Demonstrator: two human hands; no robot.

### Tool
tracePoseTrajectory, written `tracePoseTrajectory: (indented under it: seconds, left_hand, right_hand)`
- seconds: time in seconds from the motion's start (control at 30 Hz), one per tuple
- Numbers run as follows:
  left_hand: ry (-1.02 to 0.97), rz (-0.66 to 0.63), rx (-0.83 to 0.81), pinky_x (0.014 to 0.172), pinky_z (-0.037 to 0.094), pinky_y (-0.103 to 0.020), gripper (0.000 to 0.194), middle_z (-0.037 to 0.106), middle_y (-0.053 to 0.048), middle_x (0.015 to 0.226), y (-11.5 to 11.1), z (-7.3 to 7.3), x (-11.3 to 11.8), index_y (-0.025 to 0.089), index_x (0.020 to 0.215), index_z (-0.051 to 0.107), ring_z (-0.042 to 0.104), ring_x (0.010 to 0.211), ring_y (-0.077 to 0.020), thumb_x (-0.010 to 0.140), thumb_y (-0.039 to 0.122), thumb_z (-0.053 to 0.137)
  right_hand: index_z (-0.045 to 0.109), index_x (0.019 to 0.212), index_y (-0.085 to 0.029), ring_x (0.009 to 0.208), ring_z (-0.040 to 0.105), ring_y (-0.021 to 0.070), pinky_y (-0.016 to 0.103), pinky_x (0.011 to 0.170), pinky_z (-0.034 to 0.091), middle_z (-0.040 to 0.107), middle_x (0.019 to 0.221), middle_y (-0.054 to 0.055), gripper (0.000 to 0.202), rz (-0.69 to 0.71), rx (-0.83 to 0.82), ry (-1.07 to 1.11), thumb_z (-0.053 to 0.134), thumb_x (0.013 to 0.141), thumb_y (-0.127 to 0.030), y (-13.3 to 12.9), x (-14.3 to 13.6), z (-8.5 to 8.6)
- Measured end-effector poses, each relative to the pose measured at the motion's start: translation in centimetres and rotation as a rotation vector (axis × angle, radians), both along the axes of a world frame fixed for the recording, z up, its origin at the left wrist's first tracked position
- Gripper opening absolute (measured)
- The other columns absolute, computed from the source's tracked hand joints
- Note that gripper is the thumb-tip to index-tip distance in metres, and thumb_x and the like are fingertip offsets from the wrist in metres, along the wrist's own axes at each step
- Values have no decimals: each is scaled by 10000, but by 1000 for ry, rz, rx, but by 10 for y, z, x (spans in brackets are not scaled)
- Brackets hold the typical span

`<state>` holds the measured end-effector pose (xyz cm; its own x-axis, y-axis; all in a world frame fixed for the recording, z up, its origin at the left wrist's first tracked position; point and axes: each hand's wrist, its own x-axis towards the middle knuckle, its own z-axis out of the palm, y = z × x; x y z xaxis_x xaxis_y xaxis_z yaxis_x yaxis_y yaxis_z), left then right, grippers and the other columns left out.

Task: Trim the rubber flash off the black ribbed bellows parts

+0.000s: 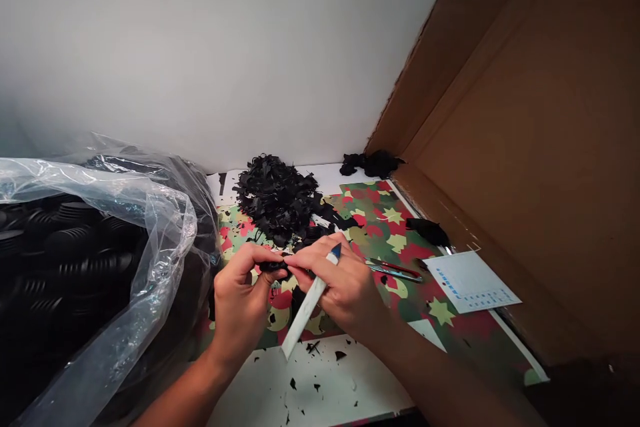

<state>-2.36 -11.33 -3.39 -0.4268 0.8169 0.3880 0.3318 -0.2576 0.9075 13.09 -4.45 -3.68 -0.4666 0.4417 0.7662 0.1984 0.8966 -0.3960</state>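
My left hand [243, 297] is closed, pinching a small black ribbed piece [273, 267] between thumb and fingertips. My right hand [350, 287] is closed too. Across its fingers lies a white stick-like tool [306, 313] with a dark blue end, while its thumb and forefinger meet the edge of the black piece. Whatever sits right between those fingertips is too small to make out. Just beyond the hands rises a heap of black scraps [275, 197]. Under them is a camouflage-patterned sheet [367, 197] with stars.
On the left stands a clear plastic bag [167, 227] full of black ribbed parts [65, 240]. To the right lie red-and-silver slim tools [397, 271], a white printed card [473, 282] and a black bundle [429, 231]. A cardboard wall [525, 147] bounds the right side. Black crumbs dot the near white surface [320, 407].
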Motion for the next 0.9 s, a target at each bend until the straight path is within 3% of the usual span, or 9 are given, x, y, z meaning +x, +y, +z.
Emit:
tracePoseTrajectory:
  seconds: [0.23, 0.43, 0.6, 0.7, 0.77, 0.9]
  left_hand:
    - [62, 43, -31, 611, 531, -245, 88, 708, 22, 692, 0, 1, 3, 233, 733, 731, 651, 657, -156, 779, 158, 732]
    - [53, 49, -49, 592, 522, -250, 40, 714, 14, 702, -2, 0, 0, 226, 765, 751, 649, 652, -160, 785, 192, 749]
    - [47, 13, 18, 664, 542, -250, 107, 721, 19, 736, -1, -3, -1, 239, 774, 749, 671, 713, -157, 791, 133, 755]
    - [-14, -32, 105, 710, 576, -264, 103, 736, 8, 748, 0, 2, 0, 242, 768, 751, 704, 766, -176, 788, 150, 792]
    - [-61, -52, 126, 745, 600, -282, 80, 758, -12, 780, 1, 4, 1, 237, 790, 763, 732, 815, -199, 779, 220, 841]
    - [-125, -47, 68, 709, 612, -286, 223, 796, -63, 899, 3, 3, -2, 210, 914, 795, 746, 838, -221, 761, 349, 880]
  right_hand:
    - [658, 978, -231, 725, 651, 194, 374, 728, 454, 756, 825, 42, 248, -30, 102, -91, 510, 975, -31, -2, 0, -2]
    - [630, 949, -248, 690, 624, 184, 363, 738, 464, 717, 766, 20, 217, -30, 76, -58, 493, 997, -86, -1, -7, -6]
    - [616, 893, -236, 684, 600, 172, 338, 768, 471, 659, 721, 12, 231, -118, 32, -25, 471, 992, -86, 4, -7, -7]
    - [610, 835, -239, 667, 586, 167, 332, 763, 466, 646, 703, 0, 206, -218, -139, 54, 502, 943, -102, 19, -1, -10]
    - [601, 800, -237, 601, 548, 149, 305, 668, 453, 638, 680, -12, 153, -231, -378, 116, 537, 922, -170, 27, 4, -10]
    - [576, 741, -224, 543, 475, 119, 250, 519, 394, 585, 638, -32, 245, -28, -848, 214, 594, 932, -377, 25, 6, -7]
